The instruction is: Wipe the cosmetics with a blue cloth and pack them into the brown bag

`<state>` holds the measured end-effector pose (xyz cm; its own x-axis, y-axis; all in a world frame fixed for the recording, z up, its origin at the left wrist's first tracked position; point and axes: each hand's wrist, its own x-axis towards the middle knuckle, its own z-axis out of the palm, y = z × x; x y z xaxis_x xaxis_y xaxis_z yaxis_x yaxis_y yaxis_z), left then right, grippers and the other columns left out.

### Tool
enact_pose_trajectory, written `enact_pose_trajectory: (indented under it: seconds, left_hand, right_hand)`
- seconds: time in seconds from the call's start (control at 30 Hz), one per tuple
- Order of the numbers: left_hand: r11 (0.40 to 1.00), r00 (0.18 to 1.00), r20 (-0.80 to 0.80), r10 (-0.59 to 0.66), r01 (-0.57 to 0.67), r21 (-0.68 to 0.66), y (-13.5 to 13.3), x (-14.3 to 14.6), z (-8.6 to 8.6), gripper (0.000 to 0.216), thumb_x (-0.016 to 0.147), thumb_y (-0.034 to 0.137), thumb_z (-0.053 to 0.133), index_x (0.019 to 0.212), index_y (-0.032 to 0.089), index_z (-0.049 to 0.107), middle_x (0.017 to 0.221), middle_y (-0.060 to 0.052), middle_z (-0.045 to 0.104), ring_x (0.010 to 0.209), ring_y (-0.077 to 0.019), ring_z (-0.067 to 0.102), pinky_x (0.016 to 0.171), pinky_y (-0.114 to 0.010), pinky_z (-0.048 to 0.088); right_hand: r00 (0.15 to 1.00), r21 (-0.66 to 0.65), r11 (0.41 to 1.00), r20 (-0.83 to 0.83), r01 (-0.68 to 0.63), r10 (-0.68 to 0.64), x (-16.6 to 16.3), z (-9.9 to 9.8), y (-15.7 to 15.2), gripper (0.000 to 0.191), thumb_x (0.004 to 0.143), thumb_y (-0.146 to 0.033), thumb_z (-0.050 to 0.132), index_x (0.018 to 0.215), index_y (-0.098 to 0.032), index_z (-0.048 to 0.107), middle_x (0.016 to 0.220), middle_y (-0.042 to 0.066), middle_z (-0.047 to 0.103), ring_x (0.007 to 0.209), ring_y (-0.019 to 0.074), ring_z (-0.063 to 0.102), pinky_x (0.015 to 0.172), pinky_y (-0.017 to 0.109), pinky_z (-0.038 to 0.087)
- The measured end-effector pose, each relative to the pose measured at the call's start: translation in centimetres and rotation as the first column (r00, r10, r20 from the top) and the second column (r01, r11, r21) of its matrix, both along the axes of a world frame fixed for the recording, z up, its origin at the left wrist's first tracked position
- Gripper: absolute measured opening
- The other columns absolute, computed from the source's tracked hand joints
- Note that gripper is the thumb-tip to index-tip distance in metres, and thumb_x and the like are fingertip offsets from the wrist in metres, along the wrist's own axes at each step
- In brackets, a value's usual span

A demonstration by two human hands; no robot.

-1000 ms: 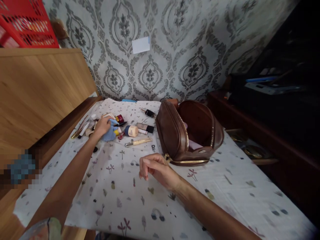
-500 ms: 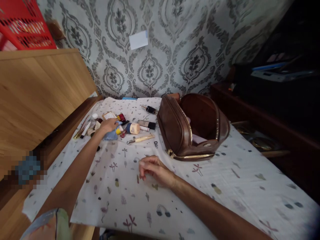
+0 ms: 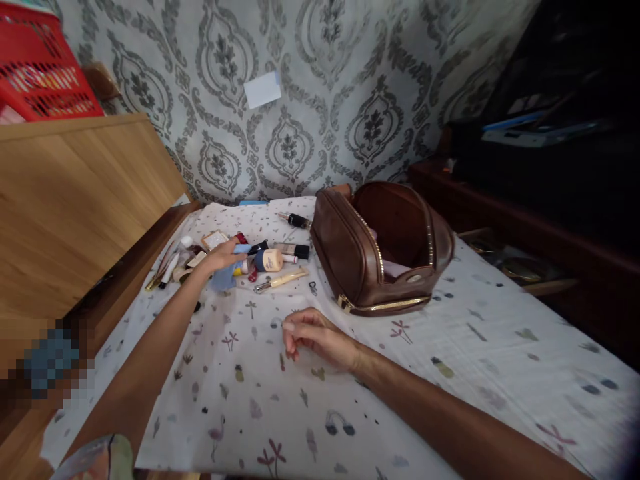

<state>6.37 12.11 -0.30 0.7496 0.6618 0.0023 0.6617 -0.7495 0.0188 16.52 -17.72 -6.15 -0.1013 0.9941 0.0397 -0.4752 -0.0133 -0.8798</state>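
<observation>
Left hand (image 3: 220, 257) over the blue cloth (image 3: 224, 277), at the far left of the tabletop (image 3: 240, 413), in among the make-up. Fingers reach forward across the cloth, which shows on both sides of them. Whether the grip pinches the cloth or only rests on it: cannot tell; palm and thumb hidden.

Right hand (image 3: 317, 337) nearer the wearer, before the bag. Fingers in a loose curl, thumb side up, grip slack and partly spread. Whether it touches the tabletop is unclear.

Around the cloth: jar (image 3: 271, 260), blue and cream, lying on its side just right of the left hand; cream tube (image 3: 281, 281) aslant in front of it; bottle (image 3: 293, 251) with a black cap behind; palette (image 3: 215, 239) beyond the left wrist. White tube (image 3: 171, 269) to the left, in a close cluster of small items, several too small to tell. Black vial (image 3: 299, 221) farther back, near the bag.

Bag (image 3: 345, 247): brown, upright, right of the make-up, mouth gaping, gold zip along its edges, something pale inside.

Patterned wall behind, white card (image 3: 263, 90) on it. Red basket (image 3: 47, 67) atop the wooden cabinet (image 3: 85, 200), upper left.
</observation>
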Motion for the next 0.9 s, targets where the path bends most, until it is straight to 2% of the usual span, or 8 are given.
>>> enact_pose_trajectory:
  seconds: [0.23, 0.37, 0.5, 0.7, 0.9]
  left_hand:
    - [0.991, 0.999, 0.019, 0.028, -0.031, 0.132, -5.7, -0.3, 0.8, 0.031, 0.093, 0.026, 0.053, 0.123, 0.019, 0.055, 0.121, -0.015, 0.069, 0.112, -0.0326, 0.064, 0.087, -0.038, 0.048]
    - [0.985, 0.998, 0.005, 0.058, -0.058, 0.163, -7.4, -1.5, 1.2, 0.032, 0.095, 0.028, 0.053, 0.125, 0.019, 0.054, 0.115, -0.015, 0.071, 0.107, -0.0326, 0.067, 0.085, -0.038, 0.048]
    - [0.996, 0.998, 0.055, 0.027, -0.031, 0.082, -7.8, -2.8, 0.3, 0.028, 0.094, 0.039, 0.055, 0.114, 0.020, 0.060, 0.107, -0.014, 0.072, 0.103, -0.0335, 0.067, 0.082, -0.038, 0.049]
    - [0.997, 0.977, 0.212, -0.039, 0.051, -0.054, -7.0, -4.1, -1.9, 0.021, 0.093, 0.032, 0.051, 0.101, 0.020, 0.065, 0.095, -0.008, 0.074, 0.091, -0.0267, 0.068, 0.081, -0.034, 0.050]
    - [0.995, 0.929, 0.371, 0.016, 0.022, -0.097, -6.3, -5.2, -3.4, 0.027, 0.095, 0.033, 0.042, 0.100, 0.018, 0.064, 0.092, -0.007, 0.073, 0.087, -0.0239, 0.066, 0.080, -0.032, 0.050]
  right_hand:
    - [1.000, 0.003, 1.000, -0.021, -0.020, 0.020, 0.3, -0.6, 0.1, 0.048, 0.077, -0.056, 0.077, 0.063, -0.012, 0.066, 0.058, 0.001, 0.062, 0.053, 0.0088, 0.057, 0.055, 0.022, 0.045]
    - [0.999, 0.002, 1.000, -0.042, -0.016, 0.016, 0.3, -0.4, 0.1, 0.045, 0.077, -0.053, 0.078, 0.062, -0.012, 0.067, 0.056, 0.000, 0.060, 0.054, 0.0093, 0.058, 0.055, 0.022, 0.045]
    - [0.999, -0.007, 1.000, -0.042, -0.016, 0.015, 0.3, -0.3, 0.1, 0.046, 0.076, -0.054, 0.080, 0.061, -0.012, 0.067, 0.055, 0.000, 0.060, 0.053, 0.0090, 0.057, 0.054, 0.022, 0.045]
    - [0.999, 0.002, 1.000, -0.036, -0.019, 0.019, 0.3, -0.4, 0.2, 0.044, 0.079, -0.052, 0.078, 0.063, -0.013, 0.068, 0.056, -0.001, 0.061, 0.053, 0.0089, 0.057, 0.054, 0.022, 0.045]
    - [0.999, -0.018, 1.000, -0.036, -0.014, 0.013, 0.3, -0.8, 0.3, 0.043, 0.081, -0.051, 0.077, 0.064, -0.012, 0.069, 0.056, -0.001, 0.062, 0.054, 0.0086, 0.059, 0.054, 0.021, 0.045]
